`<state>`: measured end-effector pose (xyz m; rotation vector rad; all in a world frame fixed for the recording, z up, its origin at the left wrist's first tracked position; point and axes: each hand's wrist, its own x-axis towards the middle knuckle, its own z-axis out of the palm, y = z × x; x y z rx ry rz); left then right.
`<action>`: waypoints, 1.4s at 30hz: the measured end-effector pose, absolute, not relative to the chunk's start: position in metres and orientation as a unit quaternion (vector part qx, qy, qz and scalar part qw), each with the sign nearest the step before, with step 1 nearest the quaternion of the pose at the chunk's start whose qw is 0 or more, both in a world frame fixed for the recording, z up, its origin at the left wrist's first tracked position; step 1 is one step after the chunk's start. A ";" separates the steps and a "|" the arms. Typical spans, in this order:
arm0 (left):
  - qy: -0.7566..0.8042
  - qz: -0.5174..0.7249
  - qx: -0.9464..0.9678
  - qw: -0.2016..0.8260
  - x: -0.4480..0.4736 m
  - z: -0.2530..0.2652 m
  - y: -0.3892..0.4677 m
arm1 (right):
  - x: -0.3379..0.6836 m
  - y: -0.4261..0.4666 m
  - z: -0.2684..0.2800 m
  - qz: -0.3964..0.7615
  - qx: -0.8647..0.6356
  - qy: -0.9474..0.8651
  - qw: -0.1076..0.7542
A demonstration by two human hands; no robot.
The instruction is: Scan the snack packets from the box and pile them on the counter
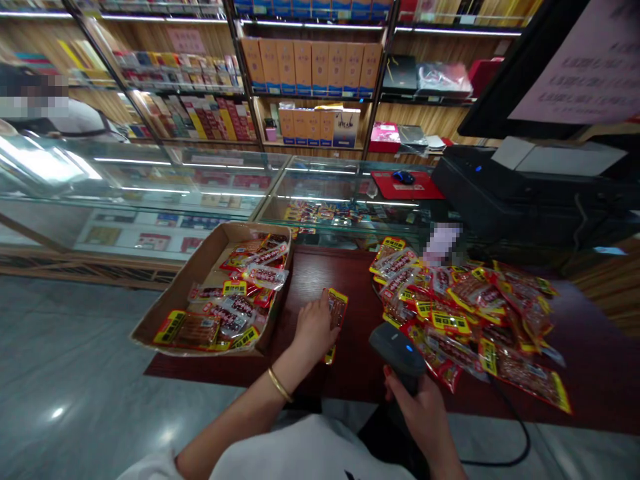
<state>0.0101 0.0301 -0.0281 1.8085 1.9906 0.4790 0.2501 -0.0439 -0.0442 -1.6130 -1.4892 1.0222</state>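
Note:
My left hand (314, 327) lies over a red-and-yellow snack packet (339, 308) on the dark red counter, its fingers closed on the packet and covering part of it. In my right hand (425, 410) is a black barcode scanner (399, 351) with a small blue light, gripped by its handle. To the left stands an open cardboard box (170, 293) with several snack packets (197, 328) inside. A loose heap of similar packets (450, 323) spreads over the counter's right side, beyond the scanner.
Behind the counter (305, 267) runs a glass display case (200, 170). On its top lie a red mat (420, 187) and a mouse (403, 177). A black machine (525, 193) and monitor stand at right. The scanner's cable (525, 427) loops low right. Another person (80, 120) is at far left.

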 end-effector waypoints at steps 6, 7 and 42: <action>0.599 0.282 0.594 0.457 0.000 -0.035 0.034 | 0.252 -0.051 -0.037 0.369 -0.614 -0.596 0.363; 0.585 0.288 0.584 0.484 -0.003 -0.034 0.032 | 0.253 -0.053 -0.034 0.368 -0.609 -0.604 0.358; 0.347 0.338 0.402 0.777 0.130 0.058 0.104 | 0.255 -0.014 -0.058 0.560 -0.544 -0.447 0.436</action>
